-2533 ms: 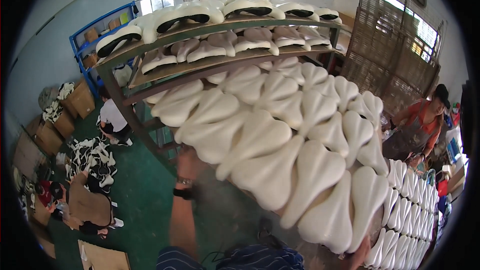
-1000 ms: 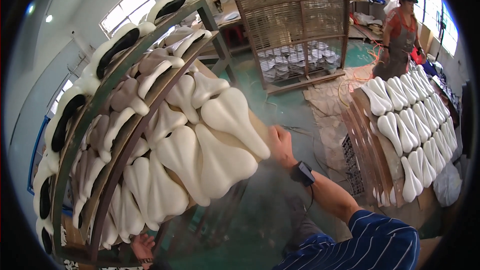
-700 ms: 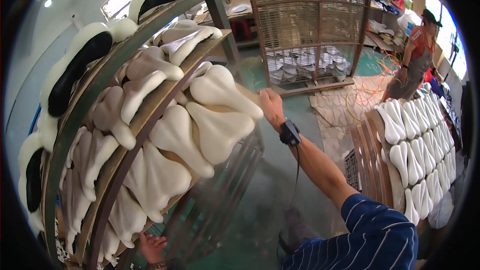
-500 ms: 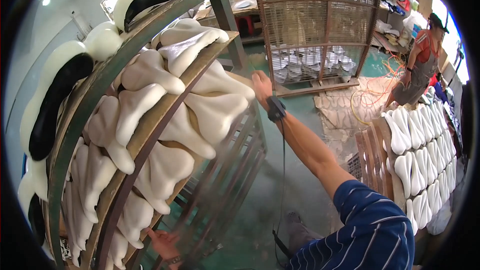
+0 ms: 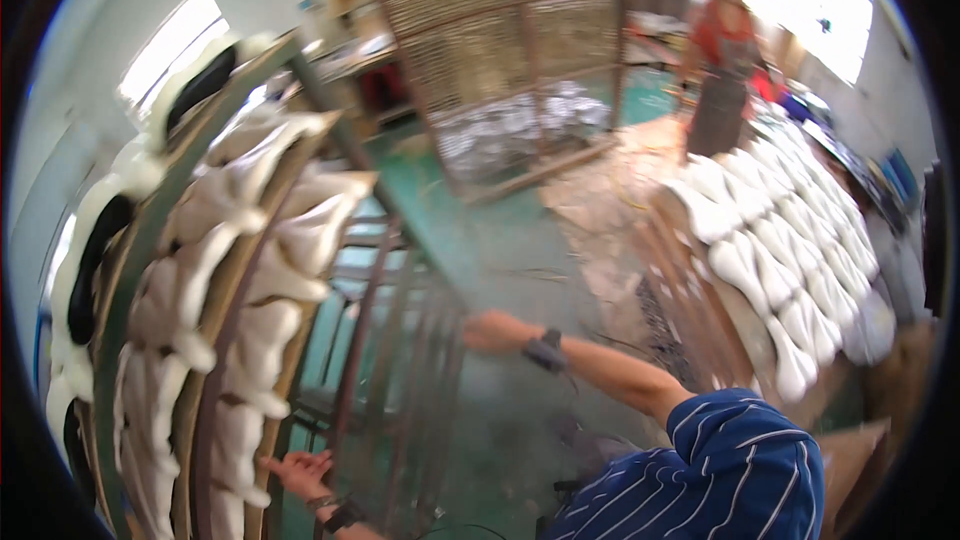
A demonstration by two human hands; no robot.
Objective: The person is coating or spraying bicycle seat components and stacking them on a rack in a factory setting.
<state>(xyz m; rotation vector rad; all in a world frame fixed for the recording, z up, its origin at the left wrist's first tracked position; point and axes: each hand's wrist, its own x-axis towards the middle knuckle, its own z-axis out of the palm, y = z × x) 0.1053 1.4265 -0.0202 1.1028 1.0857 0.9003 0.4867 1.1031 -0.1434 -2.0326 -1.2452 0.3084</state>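
A tall metal rack (image 5: 160, 270) fills the left side, its slatted shelves loaded with white saddle-shaped moulded pieces (image 5: 290, 230) and a few black-topped ones (image 5: 95, 260). My right hand (image 5: 488, 332) reaches forward and is closed around the rack's green corner post (image 5: 430, 250). My left hand (image 5: 298, 470) is low at the rack's near side, fingers against a brown bar. The picture is blurred, so that hand's grip is unclear. A dark band sits on each wrist.
A second rack (image 5: 700, 300) with rows of white pieces (image 5: 790, 260) stands at the right. A person in a red top and grey apron (image 5: 722, 60) stands behind it. Woven lattice screens (image 5: 500, 30) stand at the back on the green floor (image 5: 520, 270).
The view has swung right and the rack has shifted left. My right arm has dropped from a high shelf edge to the corner post. My left hand stays low on the rack.
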